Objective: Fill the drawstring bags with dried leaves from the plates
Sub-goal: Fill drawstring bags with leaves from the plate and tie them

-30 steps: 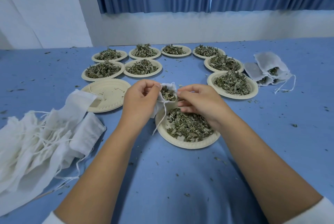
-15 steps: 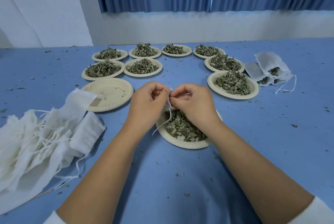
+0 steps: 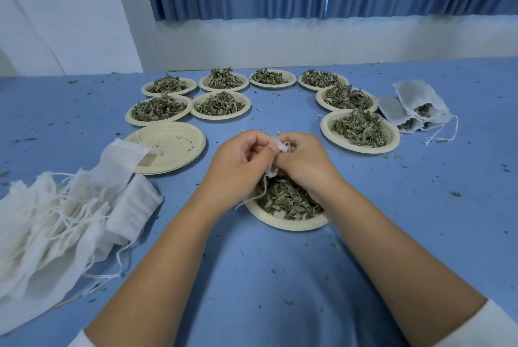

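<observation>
Your left hand (image 3: 238, 161) and right hand (image 3: 305, 161) meet knuckle to knuckle at the centre of the view. The fingers of both are curled in, pinching the gathered mouth of a small white drawstring bag (image 3: 271, 170). Most of the bag is hidden between your palms. One loose cord (image 3: 262, 192) trails down toward 7 o'clock. The bag hangs just above a paper plate (image 3: 283, 224) on the blue desk (image 3: 280, 276), which holds a heap of dried leaves (image 3: 286, 201).

Judging from the bunched mouth, you are at the closing step, drawing the string tight. How full the bag is cannot be seen.

Next, pull the cords firmly apart until the neck seals. Hold the bag upright over the plate so any loose leaf falls back in.

An empty plate (image 3: 173, 147) lies at 10 o'clock. A pile of unfilled bags (image 3: 56, 215) lies at 8 o'clock. Eight heaped plates (image 3: 221, 104) arc from 11 to 2 o'clock. A few filled bags (image 3: 414, 111) lie at 2 o'clock, where this one likely belongs.
</observation>
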Available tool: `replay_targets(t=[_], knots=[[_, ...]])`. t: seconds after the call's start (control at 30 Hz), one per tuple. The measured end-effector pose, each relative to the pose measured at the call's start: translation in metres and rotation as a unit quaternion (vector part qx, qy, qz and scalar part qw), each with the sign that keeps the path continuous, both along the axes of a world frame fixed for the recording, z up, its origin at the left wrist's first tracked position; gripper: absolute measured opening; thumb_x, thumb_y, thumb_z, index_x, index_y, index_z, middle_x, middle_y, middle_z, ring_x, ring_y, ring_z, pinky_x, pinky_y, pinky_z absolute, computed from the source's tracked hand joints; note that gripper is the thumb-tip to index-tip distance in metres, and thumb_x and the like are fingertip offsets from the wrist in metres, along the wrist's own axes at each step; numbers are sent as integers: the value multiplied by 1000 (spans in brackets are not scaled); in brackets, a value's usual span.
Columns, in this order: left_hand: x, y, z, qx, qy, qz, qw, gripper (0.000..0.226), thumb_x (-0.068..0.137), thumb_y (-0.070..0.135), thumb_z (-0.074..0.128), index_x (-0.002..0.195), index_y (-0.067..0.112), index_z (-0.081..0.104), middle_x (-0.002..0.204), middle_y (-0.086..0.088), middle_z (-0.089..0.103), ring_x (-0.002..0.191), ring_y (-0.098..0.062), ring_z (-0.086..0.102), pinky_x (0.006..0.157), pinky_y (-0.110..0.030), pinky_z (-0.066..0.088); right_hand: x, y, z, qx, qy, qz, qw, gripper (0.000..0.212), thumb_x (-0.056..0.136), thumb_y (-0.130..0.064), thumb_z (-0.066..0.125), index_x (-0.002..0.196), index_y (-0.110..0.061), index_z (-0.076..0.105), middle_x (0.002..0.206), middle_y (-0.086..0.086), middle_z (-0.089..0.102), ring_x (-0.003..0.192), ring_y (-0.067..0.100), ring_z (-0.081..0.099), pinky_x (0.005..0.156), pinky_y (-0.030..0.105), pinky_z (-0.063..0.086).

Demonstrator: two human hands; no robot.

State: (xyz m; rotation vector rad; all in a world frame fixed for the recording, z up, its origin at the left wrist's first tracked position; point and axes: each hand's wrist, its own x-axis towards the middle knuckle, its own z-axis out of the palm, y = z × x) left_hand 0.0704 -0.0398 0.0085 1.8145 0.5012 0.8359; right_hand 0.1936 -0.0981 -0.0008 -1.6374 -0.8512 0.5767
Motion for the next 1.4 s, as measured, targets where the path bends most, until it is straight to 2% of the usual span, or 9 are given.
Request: replay_targets(t=[0.13,0.37,0.53,0.67,0.83,0.93,1.03,1.2,1.4], knots=[[5,-3,-6,39,24,25,999,13,93,14,63,84,21,70,68,5,64,61,-8,56,64,-22,48,-1,1,0,-34,-65,-34,997,16,77,4,62,77,-12,61,58,-1,62,47,10,60,47,25,47],[1,11,-2,-12,-10,124,992,10,94,15,62,87,20,69,71,10,64,63,-4,56,62,-21,44,10,-7,11,10,166,118,979,10,88,-7,68,97,-5,72,84,4,73,73,9,69,66,16,55],[1,1,0,-21,-5,29,999,14,95,8,59,85,13,67,58,11,61,50,1,52,52,-11,40,0,-5,6,-8,37,66,997,16,83,5,63,77,-11,63,56,1,63,47,8,51,47,20,46],[3,-2,-1,-14,-3,-13,1000,14,96,6,58,86,10,67,55,14,60,47,-1,51,52,-11,40,-1,0,1,-43,-77,9,996,28,74,10,56,62,-15,52,49,0,53,47,14,47,50,26,38],[3,11,-5,-39,-12,88,995,18,94,10,60,80,19,67,54,14,61,47,-1,52,49,-15,42,4,-7,8,-22,-47,93,994,5,87,-14,67,83,-12,70,68,-2,67,59,8,56,58,18,46],[3,19,-7,-24,-14,136,990,19,93,15,61,79,27,67,58,18,61,54,-1,53,57,-20,45,21,-14,13,-66,-163,99,979,6,86,-26,71,81,-23,72,70,-14,66,56,-9,53,58,9,40],[1,23,-8,0,-15,143,990,18,93,19,62,79,29,66,59,23,60,55,3,51,55,-12,41,33,-17,11,-111,-266,89,953,7,83,-29,74,89,-26,72,76,-16,65,56,-15,52,57,5,37],[-4,26,-7,21,-39,172,984,17,94,19,60,81,28,65,61,21,61,54,2,51,55,-12,42,31,-17,5,-168,-287,132,934,29,72,-47,80,97,-37,68,85,-22,61,75,-10,56,67,14,40],[-10,28,1,27,-85,196,977,20,97,16,56,82,28,63,64,27,59,55,6,51,53,-8,40,20,-11,-4,-185,-357,153,903,34,74,-41,81,106,-37,71,88,-17,54,78,1,49,69,24,39]])
